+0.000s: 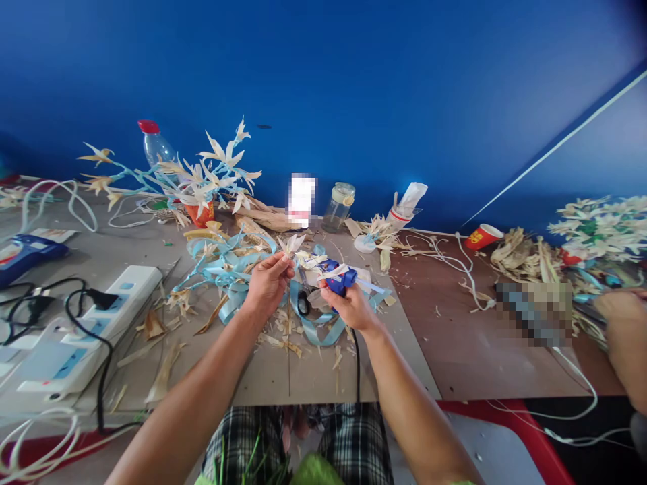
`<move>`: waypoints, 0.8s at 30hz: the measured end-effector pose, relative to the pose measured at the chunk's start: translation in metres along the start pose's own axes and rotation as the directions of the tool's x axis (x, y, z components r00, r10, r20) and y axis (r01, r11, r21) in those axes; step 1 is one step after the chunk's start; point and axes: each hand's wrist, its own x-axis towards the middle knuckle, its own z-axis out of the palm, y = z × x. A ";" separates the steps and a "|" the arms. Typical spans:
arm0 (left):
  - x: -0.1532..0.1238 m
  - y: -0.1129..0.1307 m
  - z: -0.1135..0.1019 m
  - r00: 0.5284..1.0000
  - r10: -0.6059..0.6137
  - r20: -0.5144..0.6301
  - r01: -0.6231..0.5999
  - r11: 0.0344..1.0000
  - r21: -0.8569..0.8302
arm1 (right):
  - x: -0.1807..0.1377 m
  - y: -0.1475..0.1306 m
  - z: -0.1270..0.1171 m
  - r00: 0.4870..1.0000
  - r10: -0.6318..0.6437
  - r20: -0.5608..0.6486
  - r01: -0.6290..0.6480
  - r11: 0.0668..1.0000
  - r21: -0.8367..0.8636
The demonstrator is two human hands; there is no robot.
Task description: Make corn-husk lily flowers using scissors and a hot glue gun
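Between the fingertips of my left hand point(267, 281) is a pale corn-husk flower point(292, 244), its petals pointing up. A thin wire point(290, 357) runs straight down below that hand. My right hand point(354, 307) is wrapped around a blue glue gun point(340, 276), its nozzle end turned left toward the flower. From the gun's grip a black cord point(358, 364) drops over the table edge. Beneath both hands lie loops of light blue ribbon point(323, 335), husk scraps and black-handled scissors point(303, 303), partly hidden.
A white power strip point(108, 323) with plugs lies at left. Behind, blue-stemmed husk flowers stand in a red cup point(201, 213), near a glass jar point(338, 207). At right are a tipped red cup point(484, 236), dried husks point(523, 256) and another person's arm point(627, 343).
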 end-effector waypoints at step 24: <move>-0.001 0.001 0.002 1.000 -0.009 0.002 0.009 1.000 0.000 | 0.000 0.003 0.001 1.000 -0.008 0.019 0.009 0.999 -0.036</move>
